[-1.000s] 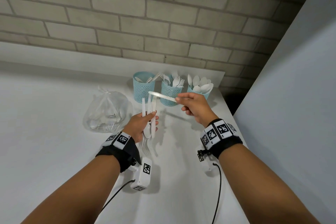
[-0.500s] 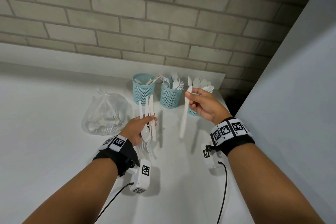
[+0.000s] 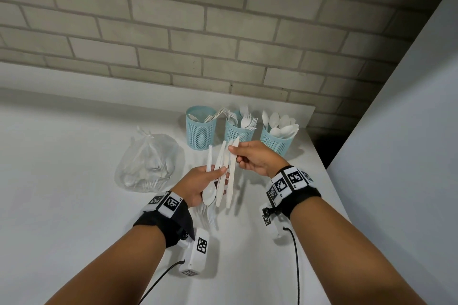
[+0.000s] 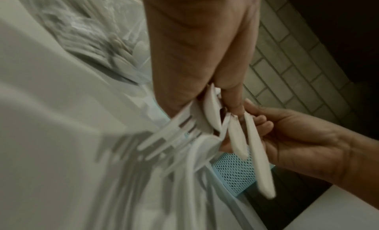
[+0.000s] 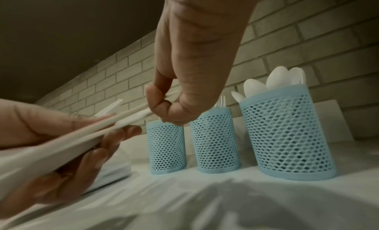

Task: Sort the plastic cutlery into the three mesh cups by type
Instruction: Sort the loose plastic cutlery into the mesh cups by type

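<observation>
I am partway through the sorting. The three blue mesh cups stand in a row at the back of the white bench (image 3: 74, 156). The left cup (image 3: 201, 132) has flat pieces poking out, which I think are knives. The middle cup (image 3: 238, 131) holds forks and the right cup (image 3: 277, 142) is full of spoons.

My left hand (image 3: 198, 187) is curled around a bunch of cutlery (image 3: 218, 176). It has long flat pieces, one spoon (image 3: 209, 194), and forks hanging down at the bottom. My right hand (image 3: 257, 158) pinches the top of one long flat piece (image 3: 231, 173) with thumb and fingers, right beside the bunch. I think I am pulling it out for the left cup.

A tied clear bag (image 3: 150, 163) sits left of the cups, and more cutlery shows inside it. So there is a lot left to do.

The cutlery is thin, smooth, white plastic, and it looks light and bendy. The cups are round with many small holes. The bag is soft and crinkly.
</observation>
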`<state>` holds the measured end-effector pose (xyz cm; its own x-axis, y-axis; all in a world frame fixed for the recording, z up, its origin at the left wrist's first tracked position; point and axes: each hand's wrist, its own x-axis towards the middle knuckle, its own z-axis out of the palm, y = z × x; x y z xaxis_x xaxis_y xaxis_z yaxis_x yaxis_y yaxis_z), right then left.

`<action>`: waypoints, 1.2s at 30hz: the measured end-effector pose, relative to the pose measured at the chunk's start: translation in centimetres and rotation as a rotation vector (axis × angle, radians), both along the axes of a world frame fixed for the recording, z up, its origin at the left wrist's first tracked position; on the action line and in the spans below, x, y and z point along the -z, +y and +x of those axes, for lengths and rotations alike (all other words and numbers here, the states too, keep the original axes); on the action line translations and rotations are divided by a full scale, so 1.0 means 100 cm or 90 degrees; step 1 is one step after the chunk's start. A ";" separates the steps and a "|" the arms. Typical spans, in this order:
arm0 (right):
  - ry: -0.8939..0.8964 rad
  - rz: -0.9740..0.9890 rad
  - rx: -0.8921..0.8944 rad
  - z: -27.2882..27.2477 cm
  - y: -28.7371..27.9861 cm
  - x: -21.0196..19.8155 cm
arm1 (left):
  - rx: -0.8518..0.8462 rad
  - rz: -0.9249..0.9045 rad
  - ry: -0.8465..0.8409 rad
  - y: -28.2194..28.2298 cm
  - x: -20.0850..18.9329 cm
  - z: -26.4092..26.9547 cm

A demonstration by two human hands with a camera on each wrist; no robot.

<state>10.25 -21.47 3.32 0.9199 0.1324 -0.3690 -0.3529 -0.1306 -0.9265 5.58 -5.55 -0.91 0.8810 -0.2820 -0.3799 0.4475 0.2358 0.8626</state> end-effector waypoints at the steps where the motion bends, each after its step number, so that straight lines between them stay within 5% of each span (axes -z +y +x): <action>1: 0.005 -0.010 -0.001 0.002 0.002 0.000 | 0.002 0.000 -0.003 0.000 -0.001 0.001; 8: -0.067 -0.066 0.029 0.031 0.012 -0.025 | -0.040 -0.038 0.002 0.007 -0.006 0.015; 14: -0.413 0.069 0.266 0.064 0.025 -0.080 | -0.142 -0.129 -0.026 0.010 -0.012 0.025; 17: -0.509 0.038 0.333 0.081 0.037 -0.080 | -0.151 -0.150 -0.033 0.012 -0.012 0.026; 21: -0.527 -0.150 0.230 0.096 0.058 -0.052 | -0.149 -0.164 -0.026 0.013 -0.012 0.028; 26: -0.473 -0.656 -0.001 0.099 0.067 -0.019 | -0.142 -0.185 0.014 0.017 -0.015 0.029; 28: -0.468 -0.751 -0.079 0.097 0.070 -0.018 | -0.138 -0.191 0.019 0.020 -0.015 0.029; 36: -0.719 -0.351 0.018 0.074 0.065 -0.046 | -0.117 -0.197 -0.016 0.021 -0.022 0.025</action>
